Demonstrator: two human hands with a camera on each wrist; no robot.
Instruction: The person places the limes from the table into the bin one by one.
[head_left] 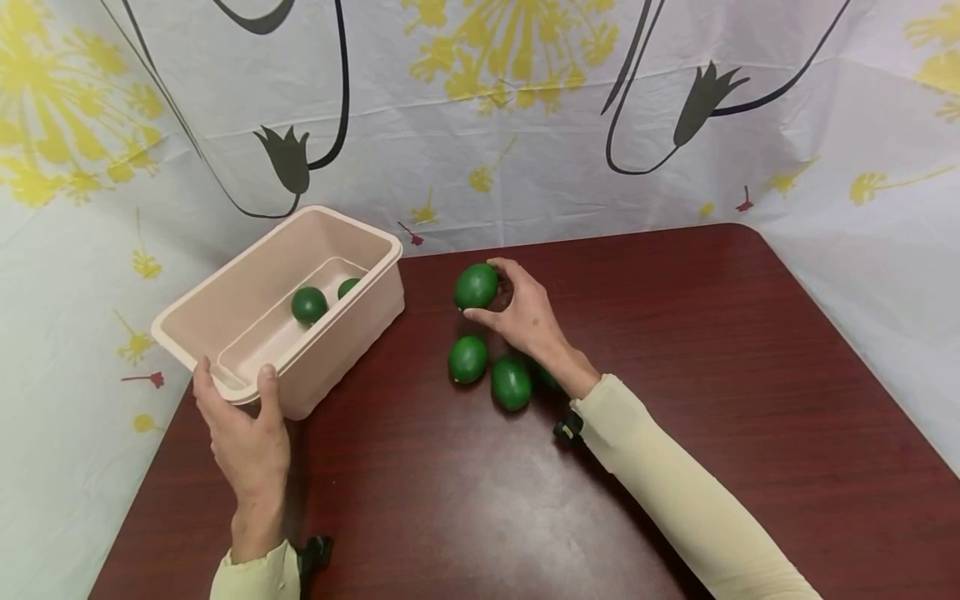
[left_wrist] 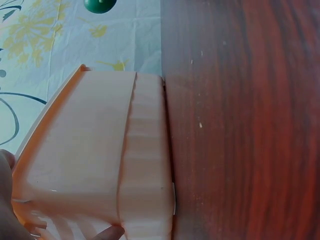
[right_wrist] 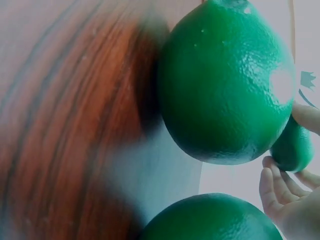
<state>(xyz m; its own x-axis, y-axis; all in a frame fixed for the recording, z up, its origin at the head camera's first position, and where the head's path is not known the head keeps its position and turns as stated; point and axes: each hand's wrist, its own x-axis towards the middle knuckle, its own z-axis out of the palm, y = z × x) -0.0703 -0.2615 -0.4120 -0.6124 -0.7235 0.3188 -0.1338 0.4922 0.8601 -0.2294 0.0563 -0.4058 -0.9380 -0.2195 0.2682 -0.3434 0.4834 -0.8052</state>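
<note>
My right hand (head_left: 525,312) holds a green lime (head_left: 477,287) between thumb and fingers, above the far part of the table. In the right wrist view that lime (right_wrist: 295,147) shows small behind a much nearer lime (right_wrist: 225,85). Just below the hand lie two more limes (head_left: 468,360) (head_left: 512,383), and another is partly hidden under the wrist. At the left, my left hand (head_left: 251,442) grips the near end of a pale pink plastic bin (head_left: 352,333), thumb at the rim. Inside the bin are two limes (head_left: 309,306), one partly hidden by the wall.
The dark red wood-grain table (head_left: 450,500) reaches back to a white sheet (head_left: 480,192) printed with yellow and grey flowers. The bin stands at the table's far left, close to the sheet. Dark straps (head_left: 567,427) are on both wrists.
</note>
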